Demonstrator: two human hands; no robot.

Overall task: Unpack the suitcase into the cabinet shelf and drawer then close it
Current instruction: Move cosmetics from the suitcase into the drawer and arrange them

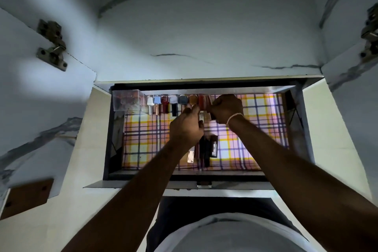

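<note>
The scene is dim overall. The brightest spot is the checked liner (255, 129) in the drawer (302, 129), which glows as if lit from above. A soft pale patch lies on the wall at upper left. Both forearms are dark, nearly silhouettes. Wide-angle bending splays the edges outward. Fine detail is soft, the hinge (52, 45) slightly smeared.

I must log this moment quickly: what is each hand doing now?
Left hand: grips slim cosmetic sticks.
Right hand: fingers curled around a red bottle in the row.
</note>
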